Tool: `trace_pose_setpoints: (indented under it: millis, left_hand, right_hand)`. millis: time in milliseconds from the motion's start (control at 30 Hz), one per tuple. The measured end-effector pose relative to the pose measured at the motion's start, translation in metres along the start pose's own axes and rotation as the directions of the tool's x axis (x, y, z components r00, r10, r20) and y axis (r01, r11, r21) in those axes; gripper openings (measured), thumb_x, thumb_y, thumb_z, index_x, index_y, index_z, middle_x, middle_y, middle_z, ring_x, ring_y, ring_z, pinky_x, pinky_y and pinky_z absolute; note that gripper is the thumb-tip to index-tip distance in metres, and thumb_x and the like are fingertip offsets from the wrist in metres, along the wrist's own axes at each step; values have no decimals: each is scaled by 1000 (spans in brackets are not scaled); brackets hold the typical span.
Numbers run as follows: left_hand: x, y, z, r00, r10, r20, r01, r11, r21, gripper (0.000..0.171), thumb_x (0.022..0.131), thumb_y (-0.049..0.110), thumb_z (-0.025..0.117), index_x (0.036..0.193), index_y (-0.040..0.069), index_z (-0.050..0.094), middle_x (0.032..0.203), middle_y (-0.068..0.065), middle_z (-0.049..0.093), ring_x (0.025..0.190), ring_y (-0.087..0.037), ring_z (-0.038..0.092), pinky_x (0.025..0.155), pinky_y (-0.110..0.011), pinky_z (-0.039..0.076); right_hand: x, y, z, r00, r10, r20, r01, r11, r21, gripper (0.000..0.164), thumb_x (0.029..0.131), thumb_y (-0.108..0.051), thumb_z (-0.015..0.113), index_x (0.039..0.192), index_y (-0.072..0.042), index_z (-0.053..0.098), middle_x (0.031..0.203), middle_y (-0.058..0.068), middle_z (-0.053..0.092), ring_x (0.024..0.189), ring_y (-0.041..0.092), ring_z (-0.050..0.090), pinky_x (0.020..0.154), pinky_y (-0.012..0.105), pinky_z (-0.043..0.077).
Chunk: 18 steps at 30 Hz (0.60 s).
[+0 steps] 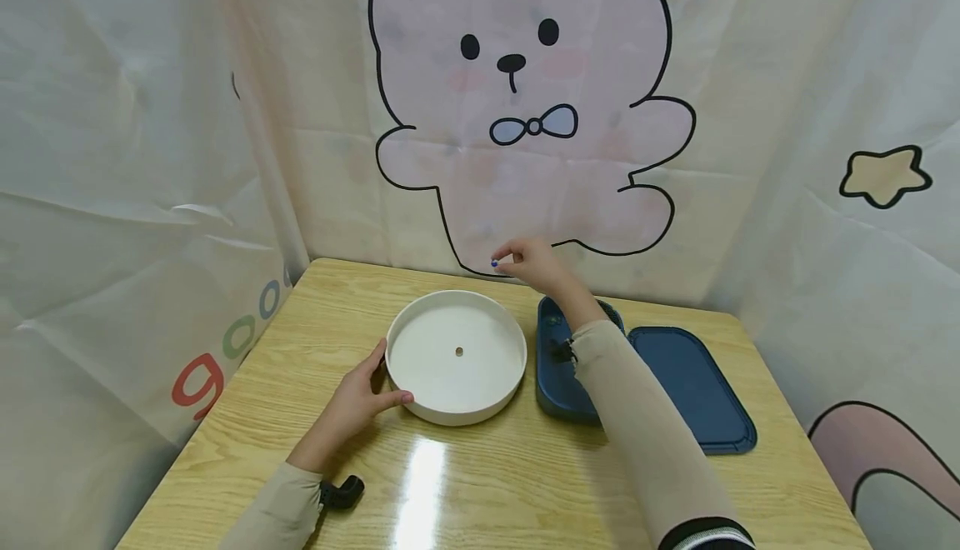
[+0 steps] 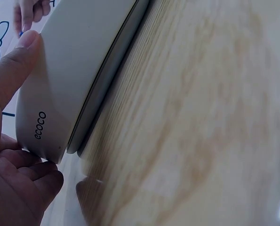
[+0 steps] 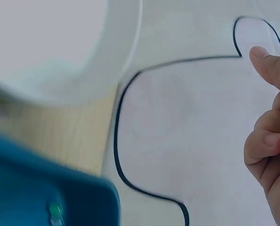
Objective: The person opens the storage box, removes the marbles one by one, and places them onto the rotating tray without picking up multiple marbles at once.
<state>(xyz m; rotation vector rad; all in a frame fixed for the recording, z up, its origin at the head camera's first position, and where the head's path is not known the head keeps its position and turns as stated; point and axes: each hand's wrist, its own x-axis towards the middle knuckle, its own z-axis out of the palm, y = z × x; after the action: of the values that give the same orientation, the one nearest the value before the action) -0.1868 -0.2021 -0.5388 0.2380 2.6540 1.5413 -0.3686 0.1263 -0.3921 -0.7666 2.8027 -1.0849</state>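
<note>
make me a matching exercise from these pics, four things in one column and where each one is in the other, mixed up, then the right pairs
1. round white tray
2. flat blue lid
3. tiny blue piece
4. open blue box

A. between the tray and the lid
B. pinched by the right hand
C. held at its side by the left hand
D. on the table, right of the box

Pairs: 1-C, 2-D, 3-B, 4-A

1 pinkish cartoon bear (image 1: 525,167) and 1 yellow star (image 1: 885,177) on pale cloth (image 1: 795,117) around a wood-grain table (image 1: 517,492)
</note>
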Motion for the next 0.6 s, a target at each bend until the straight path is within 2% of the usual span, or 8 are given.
trace_pose_setpoints:
  millis: [133, 300, 433, 600]
  left_hand:
    - [0, 0, 0, 1000, -8, -2, 8, 1000, 2, 118, 81, 42, 86, 165, 6, 12, 170, -14, 17, 156, -34, 19, 124, -52, 26]
    - [0, -1, -1, 1000, -3, -3, 3, 1000, -7, 119, 81, 43, 87, 165, 6, 12, 170, -15, 18, 156, -34, 19, 124, -52, 26]
    - [0, -1, -1, 1000, -9, -1, 9, 1000, -19, 118, 81, 43, 87, 165, 6, 12, 170, -13, 17, 156, -32, 18, 125, -51, 24]
    - [1, -1, 0, 1000, -9, -2, 9, 1000, -20, 118, 80, 43, 87, 165, 7, 12, 170, -12, 17, 156, -31, 19, 125, -50, 25]
  right_hand:
    - [10, -6, 22, 1000, -8, 9, 8, 1000, 22, 22, 97, -23, 75, 116, -12, 77, 70, 5, 47, 61, 21, 38, 55, 32, 36]
    - [19, -6, 47, 999, -22, 24, 21, 1000, 22, 22, 95, -24, 77, 114, -14, 78, 70, 3, 49, 61, 18, 40, 54, 29, 35]
    - [21, -5, 65, 999, -9, 45, 9, 1000, 16, 19, 93, -26, 78, 112, -18, 79, 74, 1, 50, 67, 17, 42, 57, 28, 36]
    - [20, 0, 83, 996, 2, 89, -4, 1000, 20, 18, 94, -24, 78, 111, -18, 79, 75, 2, 47, 70, 17, 43, 58, 27, 36]
